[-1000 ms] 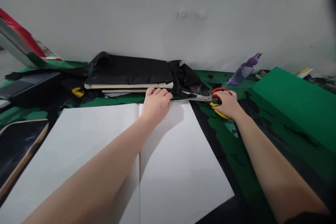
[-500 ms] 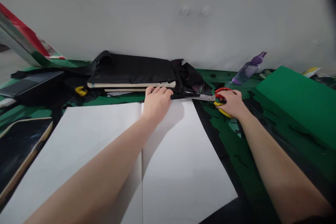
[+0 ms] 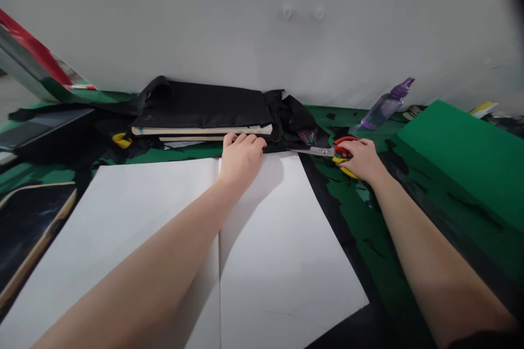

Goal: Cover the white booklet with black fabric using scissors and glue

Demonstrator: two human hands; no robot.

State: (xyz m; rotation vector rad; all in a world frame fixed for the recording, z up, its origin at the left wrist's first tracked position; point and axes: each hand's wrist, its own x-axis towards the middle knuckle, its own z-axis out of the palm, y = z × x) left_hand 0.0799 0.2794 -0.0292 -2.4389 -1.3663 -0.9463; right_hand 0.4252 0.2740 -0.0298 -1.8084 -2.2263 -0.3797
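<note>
— two hands, both bare?
— yes. one left hand [image 3: 242,157], palm down at the far edge of one white paper [image 3: 282,251], fingers bent and close together. cannot tell whether gripping or only pressing, with the thumb out of clear sight.
— and the other?
— one right hand [image 3: 357,157], curled firmly round the handles of one pair of scissors [image 3: 323,151]: one red loop, one yellow. blades toward the left, at the paper's far right corner, tips against black material [image 3: 333,210]. cannot tell how far parted.
— and the paper?
— one crease down the middle, black material showing along the right side.
— anything else to count?
— one black bag [image 3: 204,106] just beyond, with two pale edges at its front. one purple bottle [image 3: 382,109], one green box [image 3: 462,158] off to the right. one yellow object [image 3: 121,140], too unclear to name. one dark board [image 3: 33,229] at the near left.
— and underneath?
— one green tabletop [image 3: 362,223], littered with dark scraps [image 3: 331,116].
— the room?
— one pale wall [image 3: 184,22], two round knobs [image 3: 287,12] on it, one red strip [image 3: 36,46] at the upper left.
</note>
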